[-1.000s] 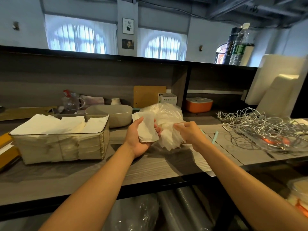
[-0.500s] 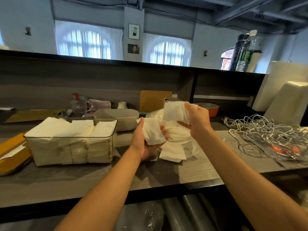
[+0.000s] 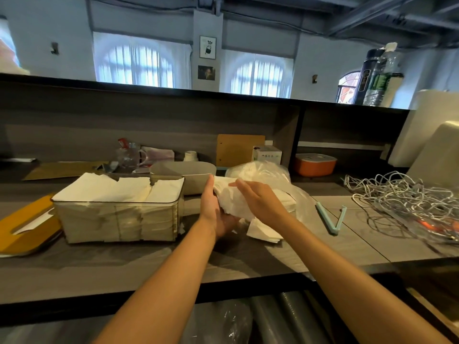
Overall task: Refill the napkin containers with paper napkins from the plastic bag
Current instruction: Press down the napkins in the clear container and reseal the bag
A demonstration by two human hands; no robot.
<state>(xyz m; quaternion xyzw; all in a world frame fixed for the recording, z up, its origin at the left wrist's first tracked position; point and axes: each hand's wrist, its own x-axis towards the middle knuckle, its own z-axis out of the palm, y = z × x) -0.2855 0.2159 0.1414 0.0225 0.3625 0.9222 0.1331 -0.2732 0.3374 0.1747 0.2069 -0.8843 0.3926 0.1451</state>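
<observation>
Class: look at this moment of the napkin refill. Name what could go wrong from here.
1. The clear container already looks full to its rim; more napkins may spill.
2. Loose napkins lie near the counter's front and could slide off.
3. The stack between the left hand and right hand looks uneven and may slip.

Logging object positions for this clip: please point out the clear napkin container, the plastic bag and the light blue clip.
clear napkin container (image 3: 119,220): head view, on its front wall.
plastic bag (image 3: 263,171): head view, on its bunched top.
light blue clip (image 3: 332,220): head view, near its hinge.
</observation>
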